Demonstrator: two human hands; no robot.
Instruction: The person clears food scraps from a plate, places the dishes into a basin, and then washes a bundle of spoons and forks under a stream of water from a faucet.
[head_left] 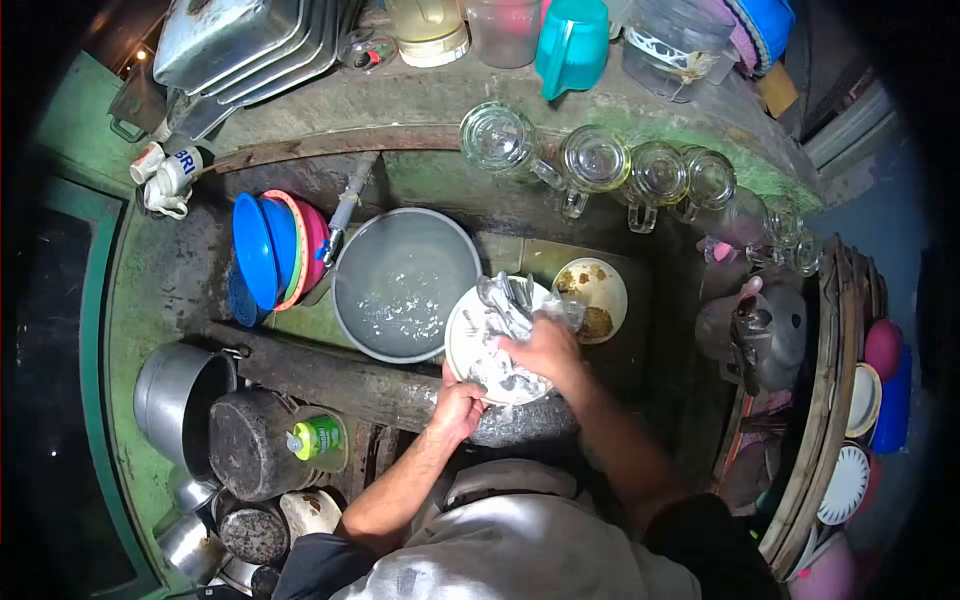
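Both hands on my round white plate (478, 345), left hand (457, 408) gripping its six o'clock rim, right hand (545, 350) pressing a crumpled sponge (510, 305), grey metal basin (403, 283) at nine o'clock.

A rough green-stained concrete wash counter (150, 300) carried everything; a grey basin (405, 285) of water sat in its sunken middle, stacked coloured bowls (275, 250) leaning just beside it; upturned glass mugs (620, 165) lined the back ledge; blackened pots (250, 445) and a green bottle (318, 437) stood at the left front.
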